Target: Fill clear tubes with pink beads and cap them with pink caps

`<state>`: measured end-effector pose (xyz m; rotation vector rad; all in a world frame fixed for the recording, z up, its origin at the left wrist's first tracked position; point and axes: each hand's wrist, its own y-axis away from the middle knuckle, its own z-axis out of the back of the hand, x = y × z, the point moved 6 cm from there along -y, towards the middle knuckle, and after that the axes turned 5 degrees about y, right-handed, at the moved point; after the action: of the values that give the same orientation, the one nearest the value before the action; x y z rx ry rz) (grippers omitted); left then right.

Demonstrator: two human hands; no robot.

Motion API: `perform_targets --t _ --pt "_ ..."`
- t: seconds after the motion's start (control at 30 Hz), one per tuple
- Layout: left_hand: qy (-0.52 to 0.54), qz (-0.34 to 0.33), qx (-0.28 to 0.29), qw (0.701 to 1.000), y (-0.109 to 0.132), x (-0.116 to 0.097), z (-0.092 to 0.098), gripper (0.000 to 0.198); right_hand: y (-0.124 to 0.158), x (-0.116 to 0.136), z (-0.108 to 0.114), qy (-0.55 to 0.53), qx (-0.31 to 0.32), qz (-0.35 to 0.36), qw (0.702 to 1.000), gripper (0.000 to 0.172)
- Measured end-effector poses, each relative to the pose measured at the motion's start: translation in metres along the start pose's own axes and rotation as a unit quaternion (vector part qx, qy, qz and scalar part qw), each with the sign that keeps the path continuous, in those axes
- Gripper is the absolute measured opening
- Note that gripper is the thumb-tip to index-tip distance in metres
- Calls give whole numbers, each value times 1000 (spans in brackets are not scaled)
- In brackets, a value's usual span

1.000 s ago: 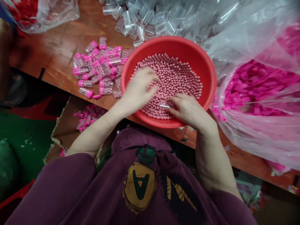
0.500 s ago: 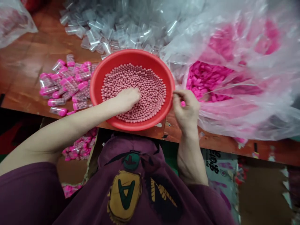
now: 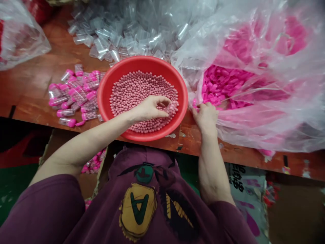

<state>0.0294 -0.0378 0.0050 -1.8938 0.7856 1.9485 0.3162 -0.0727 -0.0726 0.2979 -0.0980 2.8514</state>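
Our left hand pinches a small clear vial, mouth low among the pink beads in the red basin, handy for scooping. Our right hand, fingers curled, reaches for pink caps at the mouth of the clear bag; we cannot tell its hold.

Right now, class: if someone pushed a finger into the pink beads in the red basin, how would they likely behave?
The pink beads look small, round and loose, so they would probably roll aside rather than hold a dent. The sloped wall of the red basin should send them back inward. The left hand lies among them and pinches a small clear tube.
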Motion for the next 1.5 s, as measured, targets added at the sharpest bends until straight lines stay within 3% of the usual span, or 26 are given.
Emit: perform_targets --t 0.1,0.2,0.27,0.37,0.4,0.43,0.5,0.6,0.7,0.83,0.97,1.13,1.3,1.43,1.5 --pt "144 48 -13 988 22 -1 6 33 -5 -4 4 -70 -77 -1 995 17" --pt "246 92 -29 964 45 0 8 20 -9 -12 22 -233 -199 4 952 27" --pt "297 111 -45 947 57 1 9 16 -8 -7 34 -299 -230 2 926 32" --pt "359 123 -52 924 68 3 6 13 0 30 50 -386 -187 27 903 39" --pt "377 125 -50 916 70 4 5 13 5 50 56 -414 -163 47 894 37" --pt "393 127 -48 909 71 6 3 13 10 74 57 -452 -97 79 883 33" --pt "418 128 -54 898 73 10 1 15 25 117 68 -485 -67 130 862 32" --pt "438 119 -81 887 73 17 1 10 45 170 80 -439 -33 223 869 22" --pt "442 101 -109 885 72 21 3 9 57 194 86 -370 -29 288 883 18" --pt "447 105 -120 880 69 22 5 21 57 192 79 -354 -34 289 889 20" --pt "464 127 -108 870 68 18 3 31 50 180 65 -398 -29 266 877 39" --pt "464 139 -115 867 72 13 3 30 50 175 69 -407 3 272 872 26" --pt "472 133 -134 861 73 15 4 22 62 170 73 -443 41 243 862 31" --pt "483 128 -134 856 69 19 3 27 65 166 71 -460 19 208 863 19" --pt "482 128 -134 856 68 21 4 29 63 163 66 -489 14 193 850 17"
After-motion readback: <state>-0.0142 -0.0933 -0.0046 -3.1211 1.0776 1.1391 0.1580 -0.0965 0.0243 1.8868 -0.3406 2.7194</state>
